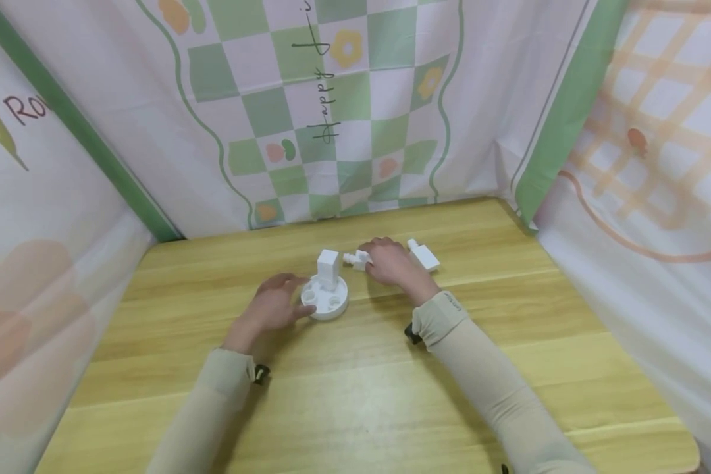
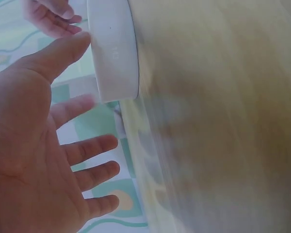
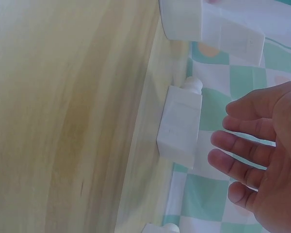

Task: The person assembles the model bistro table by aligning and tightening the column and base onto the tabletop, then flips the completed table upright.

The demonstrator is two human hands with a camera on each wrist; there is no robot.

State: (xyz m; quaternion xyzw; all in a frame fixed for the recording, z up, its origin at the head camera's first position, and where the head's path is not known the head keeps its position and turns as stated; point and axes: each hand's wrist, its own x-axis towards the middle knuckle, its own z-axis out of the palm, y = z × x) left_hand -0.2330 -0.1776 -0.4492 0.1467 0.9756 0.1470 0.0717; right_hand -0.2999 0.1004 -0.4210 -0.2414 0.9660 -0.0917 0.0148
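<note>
A white round base (image 1: 326,311) with round holes lies on the table, and a white rectangular block (image 1: 328,264) stands upright in it. My left hand (image 1: 276,304) is at the left side of the base, its thumb (image 2: 72,51) right at the side wall and its other fingers spread and fairly straight. Over a second white block with a knobbed end (image 3: 180,124), lying on its side, my right hand (image 1: 386,261) hovers. In the right wrist view a gap shows between its loosely bent fingers (image 3: 237,145) and that block.
Another white block with a knob (image 1: 424,256) lies to the right of my right hand. The wooden table (image 1: 355,395) ends at the back against a green-checked curtain (image 1: 338,178). More printed curtains hang at the left and right sides.
</note>
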